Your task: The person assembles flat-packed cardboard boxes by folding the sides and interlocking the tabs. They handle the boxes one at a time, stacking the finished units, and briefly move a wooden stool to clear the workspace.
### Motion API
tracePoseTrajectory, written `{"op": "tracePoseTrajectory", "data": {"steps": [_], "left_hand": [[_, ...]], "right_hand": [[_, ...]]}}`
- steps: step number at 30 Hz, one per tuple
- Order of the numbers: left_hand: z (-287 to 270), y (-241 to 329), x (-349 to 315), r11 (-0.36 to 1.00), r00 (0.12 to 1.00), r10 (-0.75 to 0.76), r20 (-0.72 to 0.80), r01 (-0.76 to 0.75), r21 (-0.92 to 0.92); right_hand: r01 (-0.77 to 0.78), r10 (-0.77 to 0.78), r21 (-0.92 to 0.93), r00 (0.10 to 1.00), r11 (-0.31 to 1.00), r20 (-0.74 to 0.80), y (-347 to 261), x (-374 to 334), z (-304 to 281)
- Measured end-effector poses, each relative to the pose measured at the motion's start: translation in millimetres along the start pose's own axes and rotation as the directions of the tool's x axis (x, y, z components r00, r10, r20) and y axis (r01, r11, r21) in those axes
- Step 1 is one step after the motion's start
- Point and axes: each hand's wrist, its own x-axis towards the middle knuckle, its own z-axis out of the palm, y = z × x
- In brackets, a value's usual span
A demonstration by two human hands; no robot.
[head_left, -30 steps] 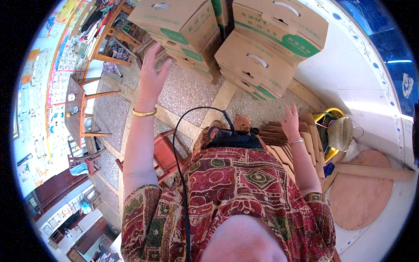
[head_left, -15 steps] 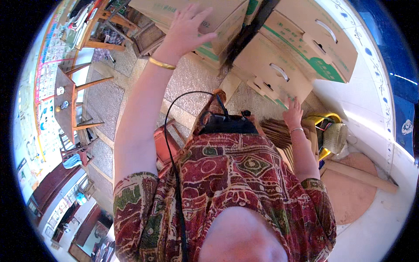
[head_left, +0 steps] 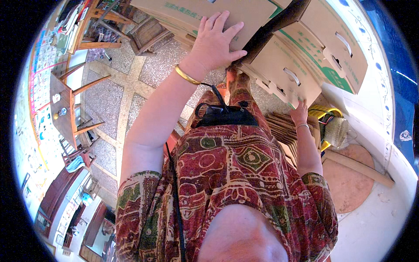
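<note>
the left hand (head_left: 216, 43) has swung rightward since earlier, fingers spread, gripping nothing, over the left carton (head_left: 179, 13) by its near right corner; contact is unclear. the right hand (head_left: 300, 114) reaches the lower right carton's (head_left: 279, 65) near corner; i cannot tell its grip. the left carton, stacked above the floor (head_left: 102, 96), is cut off on top.
</note>
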Motion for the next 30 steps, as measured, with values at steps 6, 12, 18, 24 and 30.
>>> {"op": "tracePoseTrajectory", "data": {"steps": [6, 12, 18, 24, 30], "left_hand": [[-5, 6, 3, 0.999, 1.000, 0.000, 0.001, 0.001, -0.047], [-9, 4, 7, 0.999, 0.999, 0.003, 0.032, -0.002, -0.044], [-11, 9, 8, 0.999, 1.000, -0.014, 0.000, 0.014, -0.038], [-18, 12, 11, 1.000, 1.000, 0.008, 0.025, -0.008, -0.015], [-21, 16, 15, 1.000, 0.999, 0.013, 0.035, -0.013, -0.007]], "right_hand": [[0.013, -0.013, -0.031, 1.000, 0.999, 0.000, 7, 4, 4], [0.002, -0.003, -0.012, 0.999, 1.000, -0.043, 4, 1, 7], [-0.043, 0.042, -0.038, 0.999, 0.998, -0.022, 5, -4, -1], [-0.089, 0.089, 0.018, 0.996, 0.996, -0.028, 10, -2, -10], [-0.058, 0.062, 0.036, 0.991, 0.998, -0.120, 12, -6, -2]]}}
